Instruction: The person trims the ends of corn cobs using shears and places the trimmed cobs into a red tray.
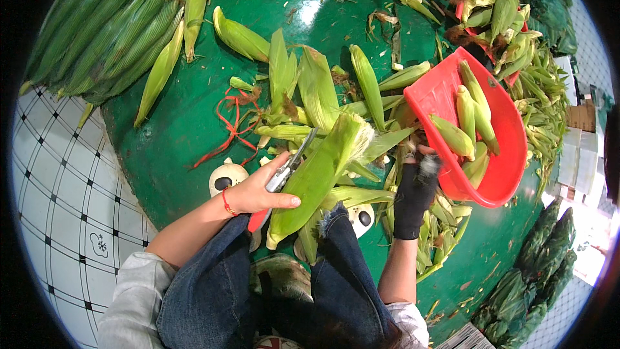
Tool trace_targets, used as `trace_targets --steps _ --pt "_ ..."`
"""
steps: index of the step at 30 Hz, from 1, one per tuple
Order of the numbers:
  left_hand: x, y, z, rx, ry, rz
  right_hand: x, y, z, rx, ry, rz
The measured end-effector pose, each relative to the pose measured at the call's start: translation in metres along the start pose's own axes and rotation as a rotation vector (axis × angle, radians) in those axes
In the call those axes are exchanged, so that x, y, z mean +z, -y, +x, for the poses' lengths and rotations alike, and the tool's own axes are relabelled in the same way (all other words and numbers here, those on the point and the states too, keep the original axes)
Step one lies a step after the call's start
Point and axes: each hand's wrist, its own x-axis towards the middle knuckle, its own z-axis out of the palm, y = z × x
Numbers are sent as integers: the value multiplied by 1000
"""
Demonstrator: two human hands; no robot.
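Observation:
Over my lap lies a large ear of corn (310, 184) in green husk, tilted with its cut, fringed end up and to the right. My left hand (261, 190) is closed on a red-handled cutting tool (281, 176) with a grey metal blade, its thumb pressed on the corn. Whether the tool is a knife or shears I cannot make out. My right hand (416, 184), in a black fingerless glove, is beside the near left rim of a red plastic basket (500, 178). Its fingers are blurred. Several trimmed ears of corn (466, 113) lie in the basket.
Loose husks (316, 84) and a tangled red strip (226, 126) litter the green floor covering (174, 155). A net sack of corn (106, 32) stands at far left. More husks are heaped at right (542, 97), with dark green sacks (536, 284) at lower right.

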Motion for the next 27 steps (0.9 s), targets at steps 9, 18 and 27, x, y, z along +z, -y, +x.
trace_targets --steps 9,18,27 --pt "22 -11 12 83 24 722 54 28 -11 485 86 744" --pt "-5 4 22 -112 -57 184 35 -46 25 712 70 1227" --pt "0 -26 45 -273 -228 -579 52 -20 -21 809 135 1317"
